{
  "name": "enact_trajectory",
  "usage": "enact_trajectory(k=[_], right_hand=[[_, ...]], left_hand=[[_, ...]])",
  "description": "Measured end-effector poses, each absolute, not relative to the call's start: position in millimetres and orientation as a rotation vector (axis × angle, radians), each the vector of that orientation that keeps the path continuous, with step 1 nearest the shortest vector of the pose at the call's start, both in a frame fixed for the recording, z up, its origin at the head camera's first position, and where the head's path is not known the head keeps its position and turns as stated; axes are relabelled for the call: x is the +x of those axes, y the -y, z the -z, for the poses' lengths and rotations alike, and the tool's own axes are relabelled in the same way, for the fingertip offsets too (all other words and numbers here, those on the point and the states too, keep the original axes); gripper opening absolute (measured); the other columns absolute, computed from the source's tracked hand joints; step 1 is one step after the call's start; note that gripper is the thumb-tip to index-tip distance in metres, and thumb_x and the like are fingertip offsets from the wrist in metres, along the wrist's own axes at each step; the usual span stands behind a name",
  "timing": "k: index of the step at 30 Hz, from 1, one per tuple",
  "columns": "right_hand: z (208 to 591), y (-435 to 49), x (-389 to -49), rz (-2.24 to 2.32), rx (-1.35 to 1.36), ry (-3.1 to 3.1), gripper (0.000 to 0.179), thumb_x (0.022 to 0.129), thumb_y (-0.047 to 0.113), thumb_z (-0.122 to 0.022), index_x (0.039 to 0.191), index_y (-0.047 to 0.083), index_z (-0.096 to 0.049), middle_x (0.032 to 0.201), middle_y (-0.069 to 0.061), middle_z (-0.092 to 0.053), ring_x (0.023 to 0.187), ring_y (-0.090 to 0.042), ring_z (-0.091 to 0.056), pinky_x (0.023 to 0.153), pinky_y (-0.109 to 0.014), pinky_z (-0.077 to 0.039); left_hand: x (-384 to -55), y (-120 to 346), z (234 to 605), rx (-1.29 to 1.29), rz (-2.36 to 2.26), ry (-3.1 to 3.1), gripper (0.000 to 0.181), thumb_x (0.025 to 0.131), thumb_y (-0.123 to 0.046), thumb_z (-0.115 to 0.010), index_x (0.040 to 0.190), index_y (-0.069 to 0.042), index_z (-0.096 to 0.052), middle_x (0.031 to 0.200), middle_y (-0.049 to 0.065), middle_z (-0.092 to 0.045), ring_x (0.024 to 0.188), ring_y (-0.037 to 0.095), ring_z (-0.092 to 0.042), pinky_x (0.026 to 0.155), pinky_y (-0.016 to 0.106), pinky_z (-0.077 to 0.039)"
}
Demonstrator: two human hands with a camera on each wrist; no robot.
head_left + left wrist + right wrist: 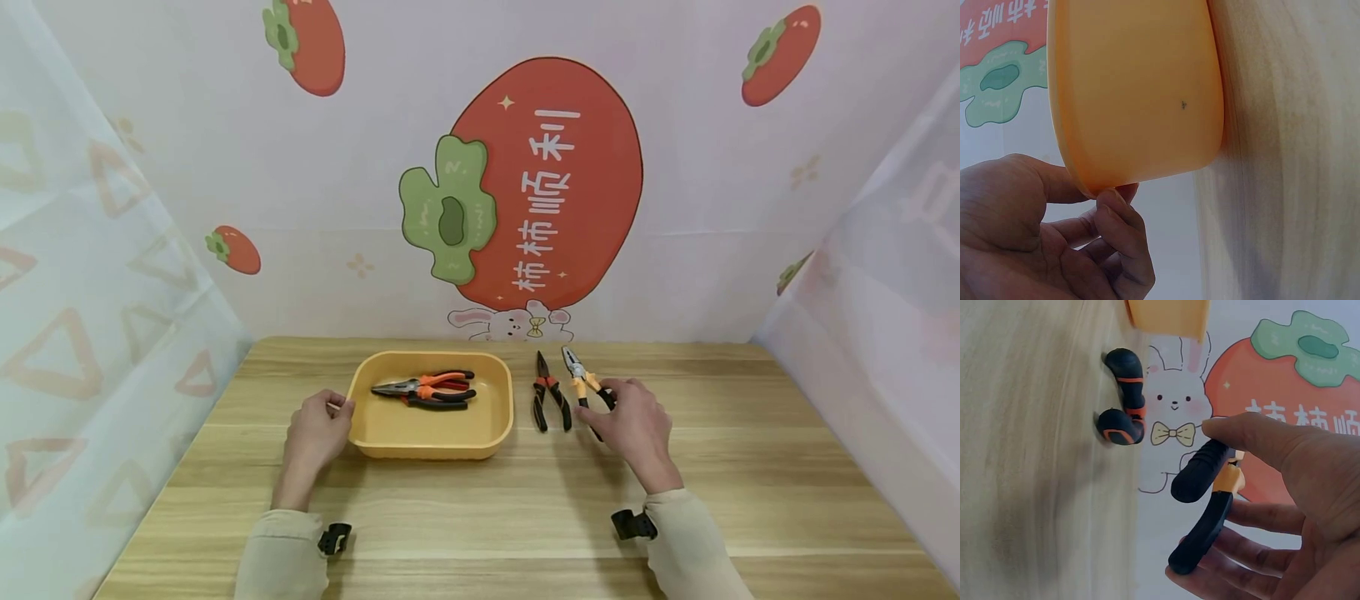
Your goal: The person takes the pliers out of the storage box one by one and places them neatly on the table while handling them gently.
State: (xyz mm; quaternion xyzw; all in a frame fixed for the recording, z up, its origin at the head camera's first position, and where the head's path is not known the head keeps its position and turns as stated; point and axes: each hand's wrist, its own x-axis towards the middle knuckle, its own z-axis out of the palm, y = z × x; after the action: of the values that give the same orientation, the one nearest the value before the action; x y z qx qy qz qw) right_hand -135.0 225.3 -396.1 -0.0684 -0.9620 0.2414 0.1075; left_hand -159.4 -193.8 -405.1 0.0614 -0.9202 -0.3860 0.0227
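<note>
My right hand [633,421] grips a pair of combination pliers [577,373] by its yellow-and-black handles, thumb on one handle and fingers along the other. In the right wrist view the pliers' handles [1200,531] are raised off the tabletop, spread apart. Just left of them, needle-nose pliers [551,392] with black-and-orange handles lie on the table, jaws pointing away. At the left, my left hand [315,429] pinches the rim of a yellow plastic basket [431,452] between thumb and fingers. Inside the basket lie pliers [427,390] with orange-and-black handles, overlapping a red handle [452,385].
The basket stands on a wood-grain table [450,525], with the needle-nose pliers near its right side. Behind the table rises a white backdrop [337,167] printed with persimmons and a rabbit; more printed sheets hang at both sides.
</note>
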Motion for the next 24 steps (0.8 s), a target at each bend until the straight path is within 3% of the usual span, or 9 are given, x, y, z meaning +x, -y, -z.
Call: enact_trajectory(k=[6,13,24], right_hand=[[401,-228,-138,-0.717,-0.265,2.81,0.061,0.078,0.038,-0.086,0.126,0.003,-0.07,0.116,-0.024,-0.066,0.07,-0.027,-0.055,0.045,-0.035,-0.037],[403,-231,-141,-0.727,-0.313,2.834,0.062,0.079,0.038,-0.085,0.126,0.001,-0.069,0.114,-0.024,-0.068,0.062,-0.023,-0.049,0.043,-0.035,-0.035],[408,-234,-148,-0.739,-0.387,2.883,0.062,0.08,0.041,-0.083,0.127,0.003,-0.069,0.118,-0.024,-0.067,0.068,-0.026,-0.052,0.047,-0.036,-0.038]], left_hand=[[-160,194,405,0.189,1.2,2.85,0.029,0.102,-0.022,-0.055,0.109,0.005,-0.065,0.083,0.013,-0.066,0.067,0.022,-0.06,0.056,0.034,-0.044],[-160,194,406,0.201,1.204,2.858,0.029,0.102,-0.022,-0.055,0.11,0.004,-0.064,0.084,0.013,-0.066,0.067,0.022,-0.06,0.055,0.034,-0.044],[-160,194,407,0.213,1.2,2.86,0.029,0.102,-0.023,-0.055,0.11,0.003,-0.065,0.085,0.013,-0.066,0.068,0.023,-0.06,0.057,0.035,-0.045]])
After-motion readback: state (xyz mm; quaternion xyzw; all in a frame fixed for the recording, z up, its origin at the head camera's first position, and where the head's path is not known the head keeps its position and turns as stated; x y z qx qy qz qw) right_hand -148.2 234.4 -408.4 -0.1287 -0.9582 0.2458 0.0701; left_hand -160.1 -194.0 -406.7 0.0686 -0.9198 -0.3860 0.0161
